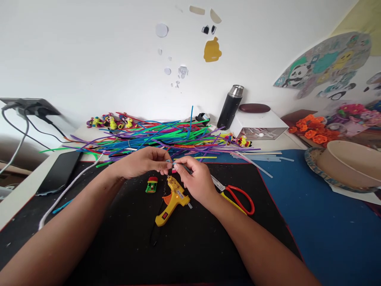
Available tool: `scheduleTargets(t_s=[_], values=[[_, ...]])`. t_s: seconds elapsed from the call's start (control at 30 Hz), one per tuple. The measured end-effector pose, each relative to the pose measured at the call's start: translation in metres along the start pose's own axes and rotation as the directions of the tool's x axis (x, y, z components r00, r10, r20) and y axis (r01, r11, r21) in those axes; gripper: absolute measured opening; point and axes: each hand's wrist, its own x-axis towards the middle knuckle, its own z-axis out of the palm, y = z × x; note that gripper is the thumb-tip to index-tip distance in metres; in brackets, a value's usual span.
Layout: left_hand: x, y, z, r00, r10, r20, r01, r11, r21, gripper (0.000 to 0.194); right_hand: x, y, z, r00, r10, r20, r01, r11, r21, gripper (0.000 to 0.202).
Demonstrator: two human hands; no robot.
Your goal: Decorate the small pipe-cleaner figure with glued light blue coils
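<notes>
**Small bluish piece [174,163] pinched just beyond a yellow glue gun [174,200]**

Nearest, the glue gun lies on its side on a black mat [127,246], its handle toward the person and a small orange light showing on its body. Left of its front end sits a small green-and-red figure [151,185]. On its right are scissors [238,198] with red and yellow handles, the blades partly hidden by the right hand [197,176].

Just past the glue gun's tip, the left hand [147,161] pinches the small bluish piece between thumb and fingers; the right hand, thumb and forefinger pressed together, grips it from the other side. The fingertips cover most of it, so its shape cannot be told.

Farther off, well left of the glue gun, lies a black phone [59,171]. Beyond the glue gun spreads a heap of coloured pipe cleaners [143,139]. Behind and to its right, a black flask [229,109] leans beside a white box [258,121]. Farthest, a yellow sticker [212,51] is on the wall [104,51].
</notes>
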Motion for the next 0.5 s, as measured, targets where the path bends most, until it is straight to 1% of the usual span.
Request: scheduleTargets(t_s=[0.1,0.27,0.5], values=[[0.0004,-0.0003,-0.0003,1.0,-0.008,-0.003,0.008,1.0,-0.022,0.041,0.0004,-0.0004,-0.0001,1.0,-0.005,-0.016,0.005,1.0,0.01,0.018],[-0.0017,-0.0001,-0.0027,0.999,-0.012,0.041,0.012,1.0,0.006,0.042,0.0003,-0.002,-0.0012,1.0,-0.005,-0.023,0.005,1.0,-0.001,0.017],[-0.0049,0.0022,-0.0077,0.998,0.048,0.033,-0.049,0.998,0.041,0.043,0.0,-0.0023,-0.0017,1.0,-0.023,-0.019,0.023,1.0,-0.015,0.017]])
